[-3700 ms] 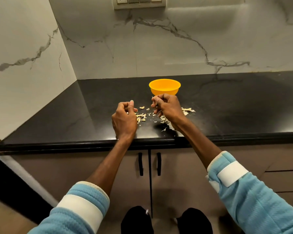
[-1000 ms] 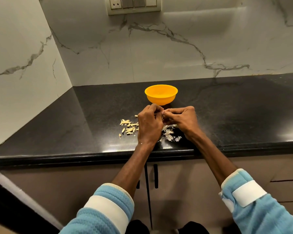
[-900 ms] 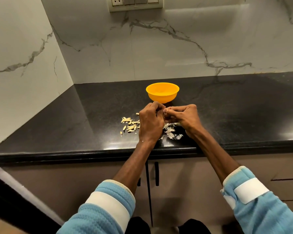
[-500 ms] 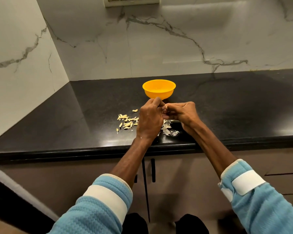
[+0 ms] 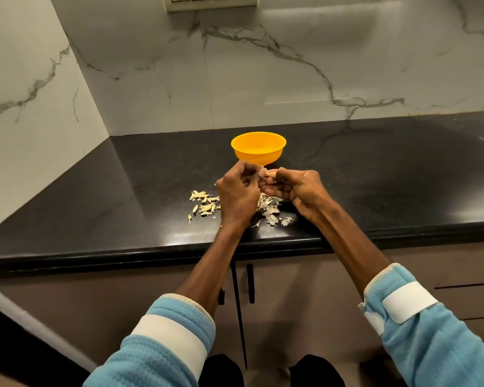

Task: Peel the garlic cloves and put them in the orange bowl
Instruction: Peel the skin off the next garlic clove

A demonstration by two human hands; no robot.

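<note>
Both hands pinch one clove (half-peeled, perhaps).

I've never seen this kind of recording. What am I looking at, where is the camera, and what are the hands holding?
There is no machine here. A person works bare-handed, and the single camera sits on their head, looking down past blue sleeves. The left hand and right hand together pinch one clove above a black counter. Pale scraps lie on the counter under and left of the hands. An orange bowl stands just behind them.
</note>
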